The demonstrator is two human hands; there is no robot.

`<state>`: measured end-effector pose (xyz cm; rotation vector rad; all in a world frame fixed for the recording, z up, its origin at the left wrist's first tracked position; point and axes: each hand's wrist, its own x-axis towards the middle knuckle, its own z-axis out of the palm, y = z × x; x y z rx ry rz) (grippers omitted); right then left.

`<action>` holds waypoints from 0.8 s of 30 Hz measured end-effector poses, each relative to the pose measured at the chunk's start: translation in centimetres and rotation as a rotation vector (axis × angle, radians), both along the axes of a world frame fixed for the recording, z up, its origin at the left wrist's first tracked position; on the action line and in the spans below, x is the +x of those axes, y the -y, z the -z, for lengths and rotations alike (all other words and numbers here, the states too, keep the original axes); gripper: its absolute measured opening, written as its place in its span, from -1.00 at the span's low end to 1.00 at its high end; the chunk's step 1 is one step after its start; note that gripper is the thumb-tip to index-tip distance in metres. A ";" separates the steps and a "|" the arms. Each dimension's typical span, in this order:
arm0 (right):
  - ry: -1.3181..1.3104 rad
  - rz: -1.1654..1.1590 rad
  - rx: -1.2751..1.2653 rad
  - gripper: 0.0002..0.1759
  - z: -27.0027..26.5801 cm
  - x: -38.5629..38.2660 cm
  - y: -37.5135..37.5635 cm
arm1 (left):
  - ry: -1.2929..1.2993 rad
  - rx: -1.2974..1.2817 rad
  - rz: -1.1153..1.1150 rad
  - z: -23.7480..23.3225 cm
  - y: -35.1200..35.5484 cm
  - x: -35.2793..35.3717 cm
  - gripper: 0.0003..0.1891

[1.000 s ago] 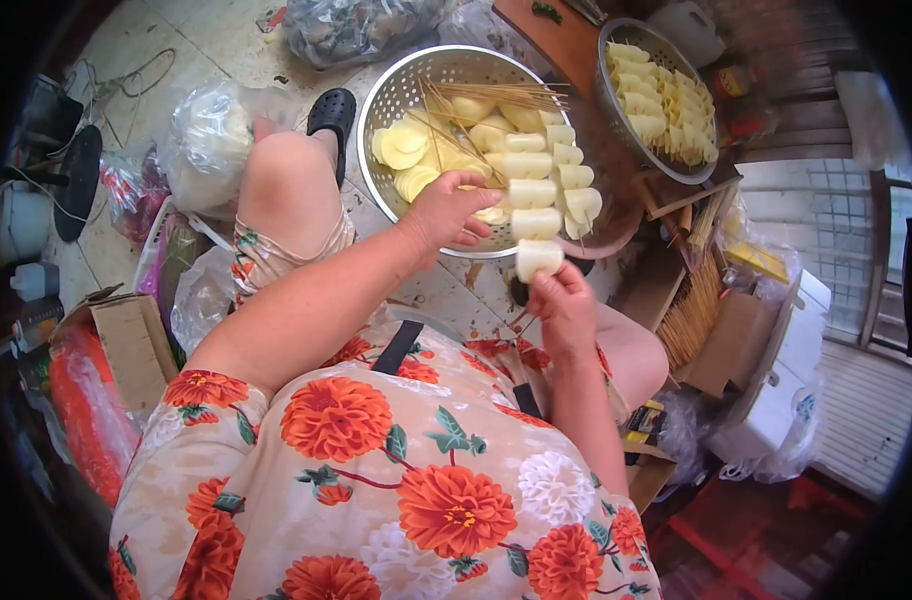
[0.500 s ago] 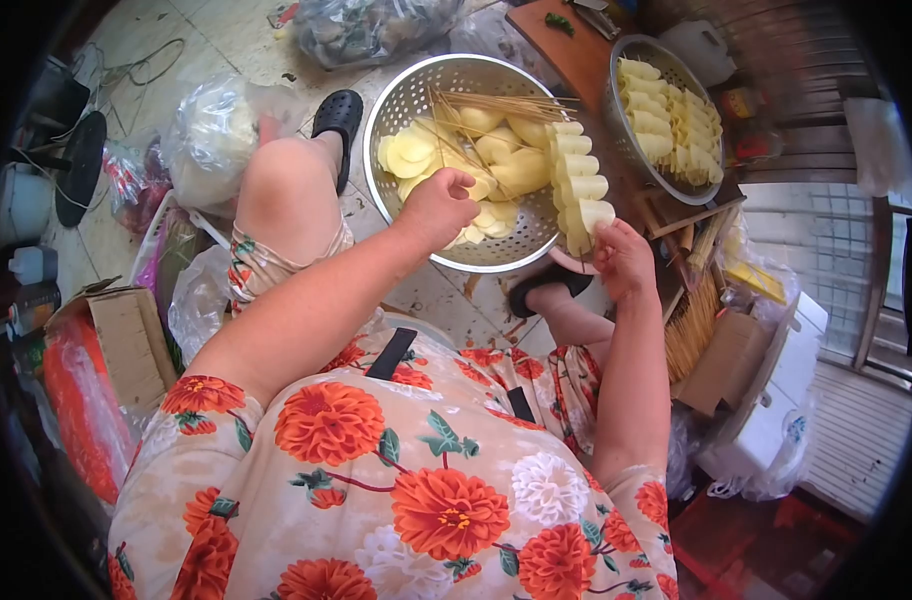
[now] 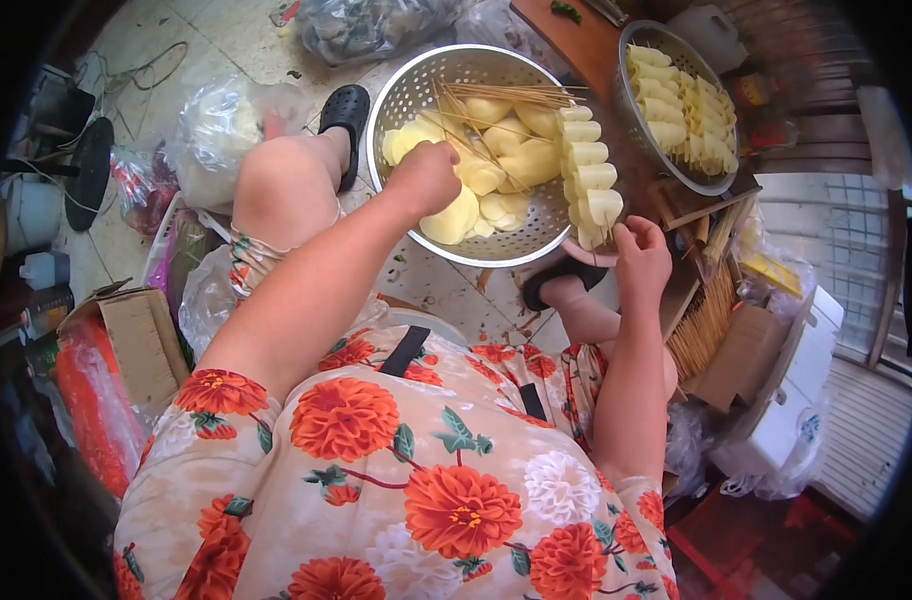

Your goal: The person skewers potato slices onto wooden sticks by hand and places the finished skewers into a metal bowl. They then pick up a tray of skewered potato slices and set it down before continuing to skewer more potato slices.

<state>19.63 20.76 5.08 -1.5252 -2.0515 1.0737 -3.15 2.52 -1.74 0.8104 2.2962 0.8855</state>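
A metal colander [image 3: 392, 92] stands in front of me with pale yellow potato slices [image 3: 450, 218], whole peeled potatoes [image 3: 528, 165] and a bundle of thin wooden skewers [image 3: 516, 94]. My left hand [image 3: 426, 180] is closed over the slices; whatever its fingers hold is hidden. Rows of skewered potato slices [image 3: 589, 175] lean over the colander's right rim. At their lower end my right hand [image 3: 644, 262] is pinched, thumb and forefinger together at what looks like the end of a skewer.
A second colander [image 3: 624, 112], holding finished potato skewers [image 3: 680, 110], stands on a brown board at the back right. A bundle of sticks [image 3: 704, 325], a cardboard box [image 3: 744, 358] and a white foam box [image 3: 784, 385] are at the right. Plastic bags [image 3: 216, 140] lie at the left.
My left hand has closed and shifted slightly left over the slices. My right hand has slid down off the lowest slice to the end of the row. The view has shifted a little.
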 end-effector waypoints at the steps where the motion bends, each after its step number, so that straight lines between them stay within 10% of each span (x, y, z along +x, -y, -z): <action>1: -0.035 -0.102 0.081 -0.73 -0.4 -0.2 0.7 | -0.057 -0.016 0.066 -0.1 0.2 0.3 -0.71; 8: 0.026 -0.686 0.218 -0.83 2.4 -8.7 6.1 | -0.333 -0.012 0.375 -2.1 3.1 4.2 -0.89; 24: 0.402 -0.652 0.185 -0.81 7.8 -19.5 5.8 | -0.333 -0.276 0.370 -0.1 1.9 2.6 -0.85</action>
